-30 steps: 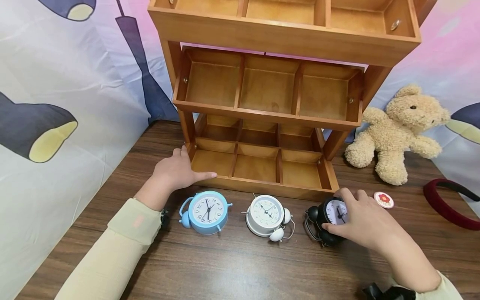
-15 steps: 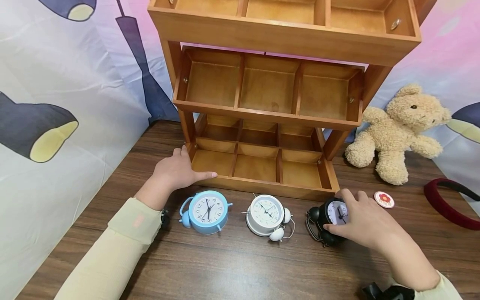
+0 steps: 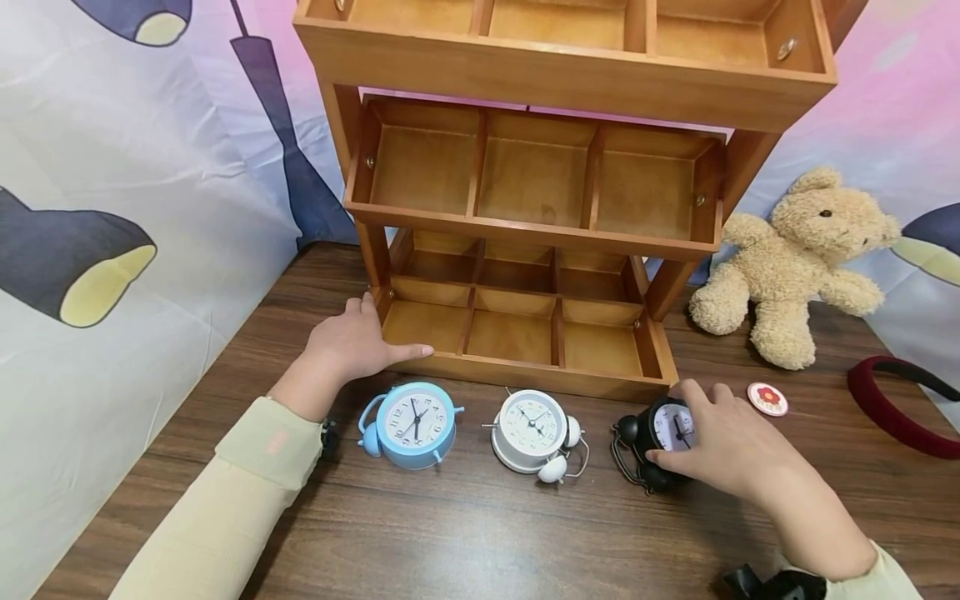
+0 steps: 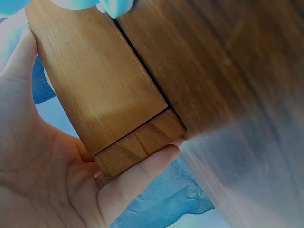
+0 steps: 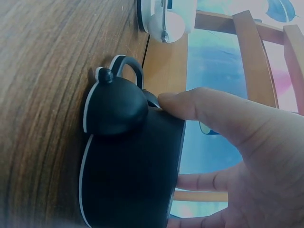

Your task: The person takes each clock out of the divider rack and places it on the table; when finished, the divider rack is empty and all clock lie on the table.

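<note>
In the head view my left hand (image 3: 348,340) rests on the left front corner of a tiered wooden shelf (image 3: 517,375). Its thumb lies along the front rim, with the other fingers against the side; the left wrist view shows them fairly straight at the end of the board (image 4: 104,80). My right hand (image 3: 731,446) holds a black twin-bell alarm clock (image 3: 648,429) on the table, thumb on one side and fingers on the other. The hand hides part of the dial. Between the hands lie a light blue alarm clock (image 3: 416,425) and a white alarm clock (image 3: 532,429), faces up.
A beige teddy bear (image 3: 802,267) sits right of the shelf. Near the right hand lie a round badge with a red flower (image 3: 767,400) and a dark red headband (image 3: 885,412). A patterned cloth (image 3: 150,167) hangs behind the dark wood table (image 3: 465,533).
</note>
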A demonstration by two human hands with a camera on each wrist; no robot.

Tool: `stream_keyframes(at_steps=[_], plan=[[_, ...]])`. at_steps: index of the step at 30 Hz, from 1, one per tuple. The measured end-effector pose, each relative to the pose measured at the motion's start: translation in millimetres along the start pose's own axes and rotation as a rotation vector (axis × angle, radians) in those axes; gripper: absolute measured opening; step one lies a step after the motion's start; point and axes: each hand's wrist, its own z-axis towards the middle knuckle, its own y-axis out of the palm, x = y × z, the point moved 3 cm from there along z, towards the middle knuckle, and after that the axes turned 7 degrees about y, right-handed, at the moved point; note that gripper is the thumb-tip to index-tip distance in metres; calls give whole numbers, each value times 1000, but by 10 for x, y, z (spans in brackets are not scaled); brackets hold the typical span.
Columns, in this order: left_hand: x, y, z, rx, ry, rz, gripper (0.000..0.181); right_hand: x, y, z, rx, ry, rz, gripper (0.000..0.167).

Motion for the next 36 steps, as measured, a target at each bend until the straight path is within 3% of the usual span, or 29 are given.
stream_keyframes(at_steps=[21,36], plan=[[6,-7,3,3,0,2,137,2,19,2,-16,7,-8,101],[-11,7,22,4,0,3,138,1,40,0,-14,5,-3,92]])
